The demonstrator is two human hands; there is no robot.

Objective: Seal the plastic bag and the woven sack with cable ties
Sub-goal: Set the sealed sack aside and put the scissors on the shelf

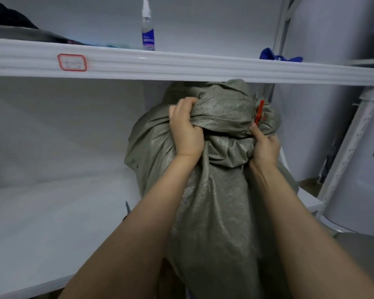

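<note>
1. A person's left hand [186, 130] has its grip clamped on the bunched neck of the sack [214, 212]. The fingers curl over a thick fold and the back of the hand faces the camera.
2. The right hand [265, 147] has its grip closed on the right side of the same neck, fingers wrapped into the fabric and thumb pointing up.
3. Just above that thumb, an orange tie [260, 112] stands nearly upright against the gathered fabric at the sack's upper right. Whether the thumb touches it, or whether it circles the neck, cannot be told.
4. The sack, grey-green and woven, rises between the two bare forearms. Its crumpled top sits just under the front rail of a white shelf [203, 67], and its base is hidden behind the arms.
5. Left of the sack lies a white lower board [52, 212].
6. Above the sack and to its left, a clear spray bottle [148, 29] with a blue band stands upright on the shelf.
7. Above the sack and to its right, a blue cloth [276, 56] shows over the rail.
8. Well left of the sack, a red-edged sticker [72, 62] is fixed to the front of the rail.
9. Right of the sack, a white perforated post [345, 147] slants up to meet the rail's end.
</note>
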